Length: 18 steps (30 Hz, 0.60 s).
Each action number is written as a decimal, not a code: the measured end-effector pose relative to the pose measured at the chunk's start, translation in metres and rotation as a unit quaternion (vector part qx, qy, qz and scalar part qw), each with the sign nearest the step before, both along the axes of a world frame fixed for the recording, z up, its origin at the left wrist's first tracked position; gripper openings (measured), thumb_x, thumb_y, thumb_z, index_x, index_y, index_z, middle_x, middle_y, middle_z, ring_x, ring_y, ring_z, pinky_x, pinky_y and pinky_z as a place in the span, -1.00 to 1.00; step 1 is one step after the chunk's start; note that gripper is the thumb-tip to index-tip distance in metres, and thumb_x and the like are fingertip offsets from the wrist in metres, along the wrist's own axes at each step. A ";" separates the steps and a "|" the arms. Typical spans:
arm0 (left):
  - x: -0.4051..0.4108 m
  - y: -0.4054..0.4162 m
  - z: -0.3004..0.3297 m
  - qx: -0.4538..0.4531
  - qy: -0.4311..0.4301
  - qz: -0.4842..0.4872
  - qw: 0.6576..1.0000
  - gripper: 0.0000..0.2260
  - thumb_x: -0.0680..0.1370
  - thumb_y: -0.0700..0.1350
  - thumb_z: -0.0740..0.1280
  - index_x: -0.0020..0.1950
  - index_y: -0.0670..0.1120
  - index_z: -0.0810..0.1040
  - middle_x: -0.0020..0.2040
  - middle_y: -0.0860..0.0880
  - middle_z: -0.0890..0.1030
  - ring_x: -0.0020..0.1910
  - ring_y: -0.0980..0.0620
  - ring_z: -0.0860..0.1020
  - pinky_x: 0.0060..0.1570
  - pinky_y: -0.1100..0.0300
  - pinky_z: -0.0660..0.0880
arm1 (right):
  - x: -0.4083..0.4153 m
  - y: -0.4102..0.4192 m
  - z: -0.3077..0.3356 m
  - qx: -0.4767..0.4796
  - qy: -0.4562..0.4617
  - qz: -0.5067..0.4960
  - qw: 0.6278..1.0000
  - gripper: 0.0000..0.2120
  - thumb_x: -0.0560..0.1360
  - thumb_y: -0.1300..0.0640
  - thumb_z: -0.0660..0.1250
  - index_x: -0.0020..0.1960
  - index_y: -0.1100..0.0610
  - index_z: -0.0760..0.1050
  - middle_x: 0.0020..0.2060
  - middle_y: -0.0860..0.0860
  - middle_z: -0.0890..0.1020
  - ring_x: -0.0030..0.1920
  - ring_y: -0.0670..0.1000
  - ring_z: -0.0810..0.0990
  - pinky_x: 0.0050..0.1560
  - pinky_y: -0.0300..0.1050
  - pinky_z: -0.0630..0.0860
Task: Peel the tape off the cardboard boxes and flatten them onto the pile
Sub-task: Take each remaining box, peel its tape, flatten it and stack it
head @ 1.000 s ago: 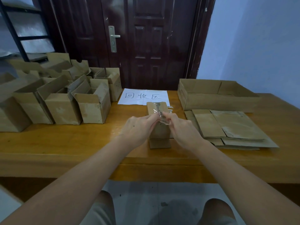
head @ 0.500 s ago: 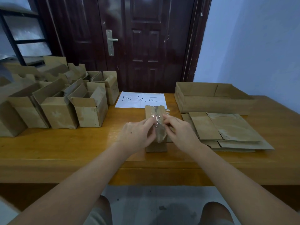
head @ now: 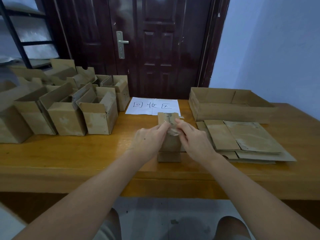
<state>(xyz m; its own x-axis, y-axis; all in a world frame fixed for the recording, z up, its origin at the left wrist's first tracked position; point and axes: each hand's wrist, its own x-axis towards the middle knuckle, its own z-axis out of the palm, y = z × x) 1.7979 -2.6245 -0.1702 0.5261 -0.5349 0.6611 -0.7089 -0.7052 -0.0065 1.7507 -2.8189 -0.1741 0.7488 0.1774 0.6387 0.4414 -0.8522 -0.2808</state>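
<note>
While a dark door (head: 161,49) stands behind it, the wooden table (head: 69,153) carries a group of open boxes (head: 69,108) at the left, a shallow tray box (head: 230,104) at the far right, and the pile of flattened cardboard (head: 245,139) just in front of that. At the middle stands a small box (head: 170,144), touching a paper sign (head: 152,106). Left hand (head: 149,139) and right hand (head: 195,141) both pinch the clear tape (head: 171,129) at its top.

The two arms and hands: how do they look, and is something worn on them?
Both forearms are bare with no sleeves in view. The left hand and the right hand carry no gloves, rings or watch. The left hand's back shows one small dark spot.
</note>
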 end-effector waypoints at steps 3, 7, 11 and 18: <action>0.001 0.000 0.001 0.001 0.021 -0.006 1.000 -0.67 0.70 0.04 0.09 0.29 -0.08 0.52 0.14 -0.03 0.70 -0.35 -0.04 0.62 -0.47 0.09 0.55 | -0.006 -0.001 0.007 0.057 0.097 0.007 0.994 -0.51 0.64 -0.05 0.18 0.55 0.03 0.32 0.37 0.04 0.56 0.24 -0.04 0.58 0.20 -0.05 0.62; 0.002 -0.001 0.001 0.003 0.037 0.002 0.999 -0.70 0.69 0.03 0.12 0.32 -0.06 0.49 0.13 0.01 0.69 -0.31 0.01 0.62 -0.41 0.09 0.58 | -0.007 -0.001 0.016 0.110 0.144 0.027 0.983 -0.40 0.59 -0.30 0.17 0.52 -0.02 0.36 0.40 -0.03 0.54 0.35 -0.07 0.53 0.30 0.00 0.56; 0.004 -0.002 0.001 -0.006 0.032 0.014 0.999 -0.80 0.72 0.03 0.15 0.24 -0.01 0.47 0.03 0.05 0.71 -0.35 0.02 0.61 -0.43 0.11 0.55 | 0.002 0.004 0.017 0.109 0.092 -0.016 0.990 -0.66 0.61 -0.03 0.36 0.36 0.00 0.50 0.29 0.00 0.62 0.26 -0.04 0.61 0.15 -0.04 0.65; 0.005 0.000 0.007 -0.070 0.085 -0.003 0.994 -0.63 0.67 0.18 0.18 0.44 0.12 0.42 0.14 0.16 0.69 -0.01 0.19 0.67 -0.11 0.19 0.64 | 0.011 0.008 0.018 0.027 0.019 -0.067 0.997 -0.89 0.64 0.04 0.34 0.12 0.05 0.51 -0.04 -0.07 0.67 -0.14 -0.11 0.63 -0.19 -0.41 0.42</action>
